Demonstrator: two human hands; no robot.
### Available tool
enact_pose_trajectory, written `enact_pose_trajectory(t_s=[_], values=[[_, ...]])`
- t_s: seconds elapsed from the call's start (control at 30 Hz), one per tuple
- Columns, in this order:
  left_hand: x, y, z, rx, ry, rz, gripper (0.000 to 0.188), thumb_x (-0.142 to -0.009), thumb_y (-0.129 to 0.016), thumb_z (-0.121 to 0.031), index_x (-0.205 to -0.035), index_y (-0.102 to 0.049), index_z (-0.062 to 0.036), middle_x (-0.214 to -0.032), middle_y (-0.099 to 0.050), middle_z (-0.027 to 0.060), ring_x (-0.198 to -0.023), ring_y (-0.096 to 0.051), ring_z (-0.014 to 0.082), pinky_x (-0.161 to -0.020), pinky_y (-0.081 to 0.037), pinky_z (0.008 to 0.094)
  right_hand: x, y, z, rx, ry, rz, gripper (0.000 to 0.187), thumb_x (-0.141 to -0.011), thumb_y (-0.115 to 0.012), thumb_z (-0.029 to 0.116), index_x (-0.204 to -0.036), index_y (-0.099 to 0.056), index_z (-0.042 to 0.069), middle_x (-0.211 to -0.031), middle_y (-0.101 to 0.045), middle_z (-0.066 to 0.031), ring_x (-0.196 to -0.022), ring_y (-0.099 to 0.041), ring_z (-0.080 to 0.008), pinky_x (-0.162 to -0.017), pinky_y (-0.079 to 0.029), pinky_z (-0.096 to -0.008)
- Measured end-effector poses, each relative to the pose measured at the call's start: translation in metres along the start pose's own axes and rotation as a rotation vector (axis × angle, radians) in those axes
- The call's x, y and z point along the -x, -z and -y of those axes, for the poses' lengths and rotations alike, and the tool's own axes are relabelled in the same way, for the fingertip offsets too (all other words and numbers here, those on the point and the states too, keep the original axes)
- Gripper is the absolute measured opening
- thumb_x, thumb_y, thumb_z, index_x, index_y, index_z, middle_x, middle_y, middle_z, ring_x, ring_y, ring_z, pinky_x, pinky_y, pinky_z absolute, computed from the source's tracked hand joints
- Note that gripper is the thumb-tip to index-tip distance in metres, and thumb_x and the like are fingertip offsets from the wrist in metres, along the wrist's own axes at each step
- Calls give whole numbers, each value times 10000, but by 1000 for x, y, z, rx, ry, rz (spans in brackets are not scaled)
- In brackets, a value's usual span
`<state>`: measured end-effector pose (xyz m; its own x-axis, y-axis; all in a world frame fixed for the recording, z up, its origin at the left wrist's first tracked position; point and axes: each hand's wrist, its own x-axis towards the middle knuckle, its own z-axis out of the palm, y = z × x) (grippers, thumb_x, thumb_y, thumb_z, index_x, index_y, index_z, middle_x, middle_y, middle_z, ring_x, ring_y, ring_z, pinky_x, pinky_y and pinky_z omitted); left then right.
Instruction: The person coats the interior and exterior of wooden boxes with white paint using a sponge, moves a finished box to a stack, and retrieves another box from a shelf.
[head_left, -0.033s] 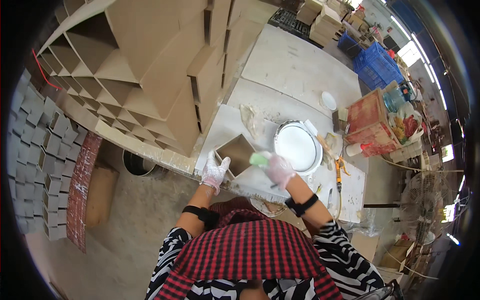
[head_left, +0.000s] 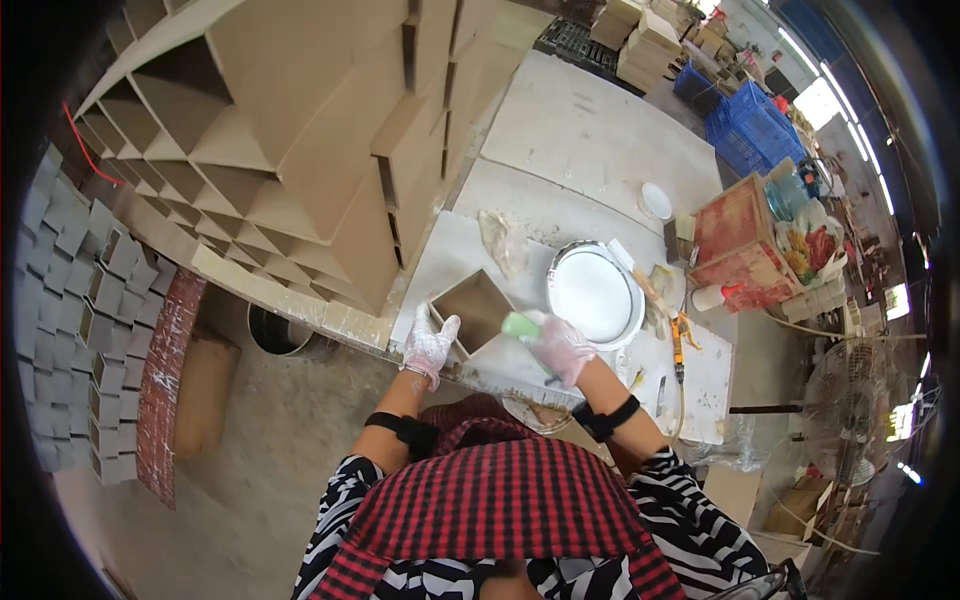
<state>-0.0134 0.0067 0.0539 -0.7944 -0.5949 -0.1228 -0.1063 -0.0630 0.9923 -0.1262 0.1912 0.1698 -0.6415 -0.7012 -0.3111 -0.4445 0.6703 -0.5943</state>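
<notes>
A small open greyboard box [head_left: 478,308] sits on the near part of the worktable. My left hand [head_left: 430,345], in a whitish glove stained pink and white, grips the box's left edge with the thumb apart from the fingers. At the box's right side, my gloved right hand [head_left: 560,347] is closed around a light green, sponge-like piece [head_left: 519,325]. Whether that piece touches the box wall, I cannot tell. Just beyond the right hand stands a round tub [head_left: 640,318] of white liquid, with a flat brush [head_left: 638,270] at its right rim.
Stacked greyboard boxes [head_left: 330,150] rise at the left. A crumpled plastic piece [head_left: 503,240] lies behind the small box. To the right are a yellow-orange air gun [head_left: 680,340] with a hose, a white bottle [head_left: 712,297] and a red-stained crate [head_left: 735,235]. A bucket [head_left: 275,332] stands on the floor.
My right hand and the green piece have shifted slightly toward me and to the right. My left hand and the box have stayed in place.
</notes>
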Motion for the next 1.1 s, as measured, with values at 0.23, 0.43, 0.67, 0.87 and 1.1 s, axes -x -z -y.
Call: enact_pose_trajectory(t_s=[0.23, 0.43, 0.67, 0.87, 1.1], values=[[11, -4, -67, -589, -560, -60, 495, -786, -672, -244, -1188, -503, -9, -1151, -545, 212, -1049, -535, 353, -904, -423, 387, 46, 11, -42, -938, -331, -109, 316, -878, -571, 258, -1107, -576, 40, -879, -626, -17, -731, -565, -94, -609, -451, -243], [-4, -49, -88, -922, -107, 535, 406, -837, -570, -345, -1077, -588, -18, -1063, -599, 193, -999, -563, 336, -872, -433, 376, 52, 13, -91, -1451, -452, -217, 275, -867, -594, 280, -1065, -590, 89, -787, -596, 14, -621, -535, -85, -507, -419, -236], [-37, -55, -59, -989, 68, 881, 474, -823, -506, -308, -1162, -539, 22, -1099, -590, 218, -1022, -565, 322, -872, -428, 344, 30, 57, -95, -117, -389, -344, 375, -843, -564, 313, -1094, -550, 36, -913, -637, -191, -881, -610, -317, -729, -475, -401], [-22, -44, -55, -865, -21, 726, 420, -820, -494, -173, -1163, -513, 70, -1085, -591, 237, -1016, -565, 316, -888, -417, 327, 2, 63, -127, 270, -408, -170, 286, -829, -539, 284, -988, -627, 63, -955, -641, -177, -923, -613, -321, -797, -478, -397], [-12, -9, -75, -159, 98, 521, 380, -780, -467, -52, -1137, -560, 41, -992, -633, 93, -892, -591, 171, -813, -453, 267, -13, 62, -138, 424, -353, 9, 332, -790, -567, 283, -1044, -612, 74, -943, -636, -182, -898, -608, -332, -783, -473, -399]])
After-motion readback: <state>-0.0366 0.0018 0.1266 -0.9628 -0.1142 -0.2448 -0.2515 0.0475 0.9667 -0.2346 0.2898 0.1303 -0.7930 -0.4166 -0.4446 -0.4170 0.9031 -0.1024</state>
